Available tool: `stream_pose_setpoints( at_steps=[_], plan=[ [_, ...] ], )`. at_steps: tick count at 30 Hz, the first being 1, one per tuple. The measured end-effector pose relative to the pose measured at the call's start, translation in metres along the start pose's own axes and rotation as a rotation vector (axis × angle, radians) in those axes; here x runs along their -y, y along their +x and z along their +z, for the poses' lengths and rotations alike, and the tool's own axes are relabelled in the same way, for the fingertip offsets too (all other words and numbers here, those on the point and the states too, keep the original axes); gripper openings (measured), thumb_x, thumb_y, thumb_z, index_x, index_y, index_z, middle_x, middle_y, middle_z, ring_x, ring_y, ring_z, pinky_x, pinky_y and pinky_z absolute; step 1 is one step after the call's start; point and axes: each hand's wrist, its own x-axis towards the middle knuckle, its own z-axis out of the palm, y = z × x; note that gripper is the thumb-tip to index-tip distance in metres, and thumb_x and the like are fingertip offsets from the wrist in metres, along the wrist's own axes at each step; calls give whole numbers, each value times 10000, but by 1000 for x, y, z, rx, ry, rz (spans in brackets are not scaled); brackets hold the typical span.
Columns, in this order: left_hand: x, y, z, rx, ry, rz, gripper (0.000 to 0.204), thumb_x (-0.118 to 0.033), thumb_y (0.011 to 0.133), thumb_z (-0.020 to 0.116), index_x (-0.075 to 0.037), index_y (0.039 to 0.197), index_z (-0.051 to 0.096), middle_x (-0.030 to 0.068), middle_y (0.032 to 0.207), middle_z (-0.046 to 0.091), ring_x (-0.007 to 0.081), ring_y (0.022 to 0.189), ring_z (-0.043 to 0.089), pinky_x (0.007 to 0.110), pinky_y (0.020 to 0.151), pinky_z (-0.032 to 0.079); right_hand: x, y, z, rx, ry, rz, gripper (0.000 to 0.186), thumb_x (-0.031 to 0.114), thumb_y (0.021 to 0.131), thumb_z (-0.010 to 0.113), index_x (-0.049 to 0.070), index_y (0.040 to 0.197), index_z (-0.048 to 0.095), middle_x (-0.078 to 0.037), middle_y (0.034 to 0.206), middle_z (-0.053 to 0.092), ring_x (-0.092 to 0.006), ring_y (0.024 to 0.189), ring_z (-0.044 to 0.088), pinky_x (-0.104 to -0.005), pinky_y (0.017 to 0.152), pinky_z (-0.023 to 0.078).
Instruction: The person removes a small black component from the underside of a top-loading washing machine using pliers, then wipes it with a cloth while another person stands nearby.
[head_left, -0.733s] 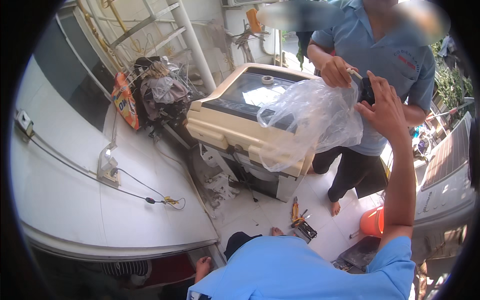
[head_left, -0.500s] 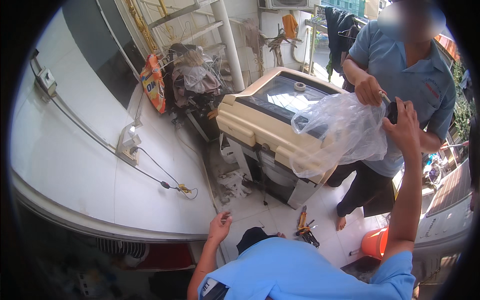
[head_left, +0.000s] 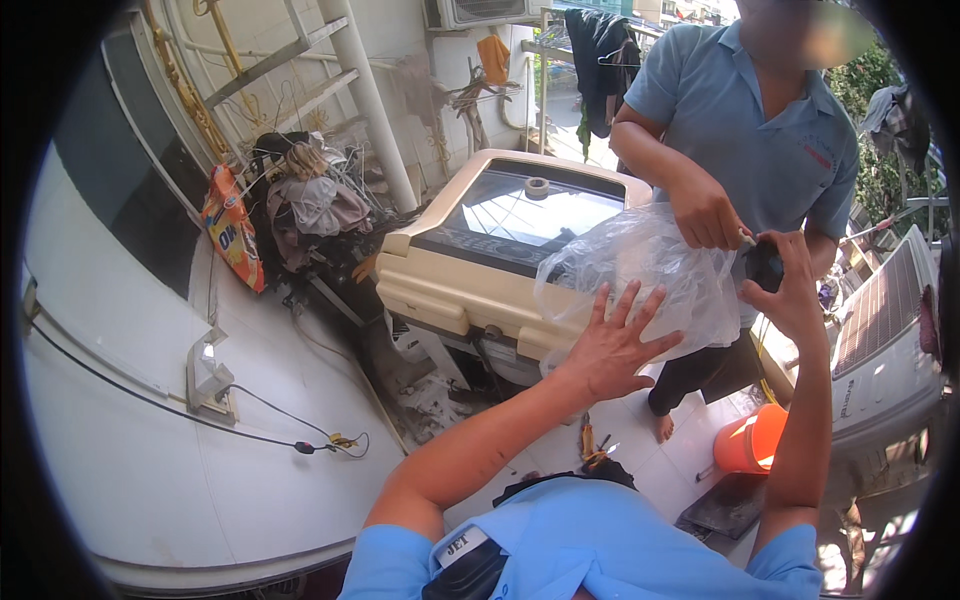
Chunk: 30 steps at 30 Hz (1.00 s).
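Observation:
My left hand (head_left: pixel 614 352) is open, fingers spread, in front of a clear plastic bag (head_left: pixel 590 268) that lies over the right side of a cream top-loading washing machine (head_left: pixel 425 305). My right hand (head_left: pixel 785 280) grips a small black object (head_left: pixel 762 262) to the bag's right. A co-worker's hand (head_left: pixel 700 210) holds a thin pale piece against or beside that object; whether they touch I cannot tell. A roll of tape (head_left: pixel 537 187) rests on the machine's glass lid.
A co-worker (head_left: pixel 745 140) stands opposite, right of the machine. An orange bucket (head_left: pixel 745 440) and tools (head_left: pixel 590 440) are on the tiled floor. A ladder (head_left: pixel 370 130) and piled hangers with cloth (head_left: pixel 310 200) are behind left; a cable (head_left: pixel 150 390) runs along the left wall; an outdoor unit (head_left: pixel 880 330) stands right.
My left hand has risen from low near my body to the front of the bag, fingers spreading. My right hand still holds the black object. The co-worker's arm has shifted slightly.

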Motion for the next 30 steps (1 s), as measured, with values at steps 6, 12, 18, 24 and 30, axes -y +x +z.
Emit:
stream_pose_setpoints(
  at_steps=[6, 12, 18, 24, 30],
  plan=[
    [69, 42, 52, 182, 82, -301, 639, -557, 917, 596, -146, 1406, 574, 181, 1565, 389, 424, 1456, 337, 705, 1168, 125, -11, -16, -9, 159, 62, 35, 671, 119, 646, 814, 37, 1260, 557, -116, 1150, 505, -291, 1116, 560, -397, 993, 451],
    [139, 59, 15, 284, 126, -569, 653, -584, 941, 547, -32, 1279, 627, 190, 1339, 596, 361, 1344, 477, 654, 1180, 186, -3, -8, -19, 332, 336, 41, 662, 188, 684, 851, 43, 1267, 573, -104, 1146, 515, -275, 1106, 571, -384, 950, 486],
    [220, 51, 2, 504, 74, -907, 663, -609, 932, 556, -72, 1311, 640, 175, 1344, 605, 330, 1288, 545, 597, 1155, 273, -36, 17, 11, 615, 523, -101, 702, 220, 683, 889, 87, 1299, 582, -73, 1186, 533, -226, 1117, 585, -355, 859, 538],
    [227, 35, 3, 387, 56, -1004, 542, -568, 933, 581, -138, 1238, 708, 146, 1274, 638, 337, 1213, 575, 472, 1076, 391, -85, 62, 84, 694, 1099, -87, 737, 109, 696, 920, 31, 1330, 554, -113, 1255, 455, -217, 1187, 528, -346, 965, 506],
    [220, 45, 5, 136, -45, -1054, 359, -413, 891, 686, -96, 1032, 780, 134, 1040, 701, 342, 1029, 631, 431, 961, 462, -143, 80, 153, 890, 1237, 15, 702, 148, 766, 885, 20, 1344, 507, -140, 1389, 382, -239, 1290, 482, -354, 1046, 452]
  ],
)
